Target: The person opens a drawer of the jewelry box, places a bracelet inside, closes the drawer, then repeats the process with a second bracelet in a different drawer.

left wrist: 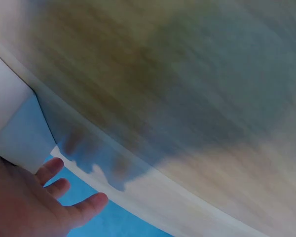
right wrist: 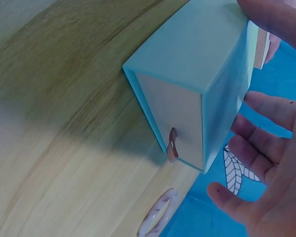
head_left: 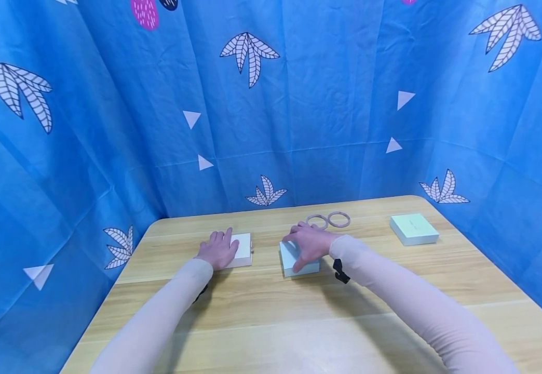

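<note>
Head view: my right fingers spread across the pale blue box beneath them; my left fingers (also spread) rest on the white box.

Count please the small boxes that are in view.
3: a white box partly covered by the left hand, a pale blue box partly covered by the right hand, and a pale green box farther right.

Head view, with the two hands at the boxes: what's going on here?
A person's left hand is at a white box, fingers extended, while the right hand spreads over a light blue box. Two rings lie just beyond the right hand, and a pale green box sits apart on the wooden table, toward the right.
</note>
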{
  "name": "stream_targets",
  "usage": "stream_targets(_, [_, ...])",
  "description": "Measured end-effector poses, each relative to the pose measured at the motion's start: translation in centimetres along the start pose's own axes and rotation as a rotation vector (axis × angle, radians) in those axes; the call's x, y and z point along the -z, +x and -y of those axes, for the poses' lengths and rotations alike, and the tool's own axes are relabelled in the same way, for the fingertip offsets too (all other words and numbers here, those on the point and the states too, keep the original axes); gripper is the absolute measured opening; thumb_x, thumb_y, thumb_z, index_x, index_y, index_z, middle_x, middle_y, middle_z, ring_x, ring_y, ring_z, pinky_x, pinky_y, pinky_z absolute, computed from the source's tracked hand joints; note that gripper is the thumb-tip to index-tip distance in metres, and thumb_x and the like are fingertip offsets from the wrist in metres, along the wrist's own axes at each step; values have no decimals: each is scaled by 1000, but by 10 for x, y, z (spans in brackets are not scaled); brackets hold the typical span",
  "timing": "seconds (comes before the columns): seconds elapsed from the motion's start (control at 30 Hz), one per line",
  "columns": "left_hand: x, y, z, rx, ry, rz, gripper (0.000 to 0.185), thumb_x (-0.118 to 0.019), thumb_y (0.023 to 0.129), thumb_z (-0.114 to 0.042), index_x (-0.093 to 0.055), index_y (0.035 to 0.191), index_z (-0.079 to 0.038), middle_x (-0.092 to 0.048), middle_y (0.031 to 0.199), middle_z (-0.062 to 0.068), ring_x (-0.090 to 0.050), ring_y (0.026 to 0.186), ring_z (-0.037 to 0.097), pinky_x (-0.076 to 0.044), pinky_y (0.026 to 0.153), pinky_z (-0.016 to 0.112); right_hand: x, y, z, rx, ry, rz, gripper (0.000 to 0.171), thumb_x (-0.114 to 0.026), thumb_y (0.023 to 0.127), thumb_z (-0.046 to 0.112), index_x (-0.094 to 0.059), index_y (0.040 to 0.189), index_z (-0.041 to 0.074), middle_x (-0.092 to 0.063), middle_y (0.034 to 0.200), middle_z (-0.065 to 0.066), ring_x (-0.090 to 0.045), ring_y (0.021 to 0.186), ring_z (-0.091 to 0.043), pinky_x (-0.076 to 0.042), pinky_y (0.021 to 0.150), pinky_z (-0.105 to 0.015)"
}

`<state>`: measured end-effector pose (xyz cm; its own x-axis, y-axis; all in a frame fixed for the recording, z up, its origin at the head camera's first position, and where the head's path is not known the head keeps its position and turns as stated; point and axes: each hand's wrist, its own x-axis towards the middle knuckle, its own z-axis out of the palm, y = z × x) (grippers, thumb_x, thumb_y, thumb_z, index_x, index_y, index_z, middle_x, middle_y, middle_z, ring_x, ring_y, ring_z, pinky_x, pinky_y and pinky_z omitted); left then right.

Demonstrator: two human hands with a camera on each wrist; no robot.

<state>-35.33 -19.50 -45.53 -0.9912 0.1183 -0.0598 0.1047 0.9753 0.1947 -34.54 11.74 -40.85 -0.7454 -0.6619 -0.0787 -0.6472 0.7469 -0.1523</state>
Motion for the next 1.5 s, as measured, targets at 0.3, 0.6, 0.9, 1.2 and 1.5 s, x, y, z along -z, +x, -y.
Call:
stream_targets(0.3, [6,-2,-2,-10,-2,-9,71,-24,105,-50,-21,161,-5,-34,157,25,-26,148,43,-22,111,74,2,-4,-4,17,-15,-13,89,-84,66,64,-57,143,26,-56,143,-5,-46,127,-25,-43,104,-46])
stream_targets(0.6, [7,-3,-1,-1,-1,20,74,-24,105,-53,-19,161,-5,-30,160,25,-22,149,44,-21,112,74,4,-14,-15,31,39,-40,89,-86,69,58,-56,144,21,-53,148,-5,-44,137,-31,-39,112,-51])
stream_targets(0.9, [19,-2,-16,-16,-23,-30,78,-21,103,-60,-16,162,-10,-25,164,20,-13,154,42,-16,116,72,8,-29,-28,25,92,-72,85,-84,73,54,-56,145,20,-51,151,-9,-40,143,-35,-33,116,-57])
stream_targets(1.2, [28,-13,-64,-103,-14,-71,77,-20,103,-62,-20,162,-11,-23,165,17,-8,155,41,-14,119,68,6,-40,-44,5,193,-84,84,-85,75,49,-54,145,15,-48,153,-15,-38,144,-38,-36,114,-59])
stream_targets(1.5, [21,-23,-110,-157,5,-61,79,-18,103,-63,-21,162,-11,-23,166,16,-11,155,41,-17,120,65,4,-50,-58,19,228,-105,84,-83,76,50,-54,145,12,-51,150,-16,-44,140,-38,-38,110,-61])
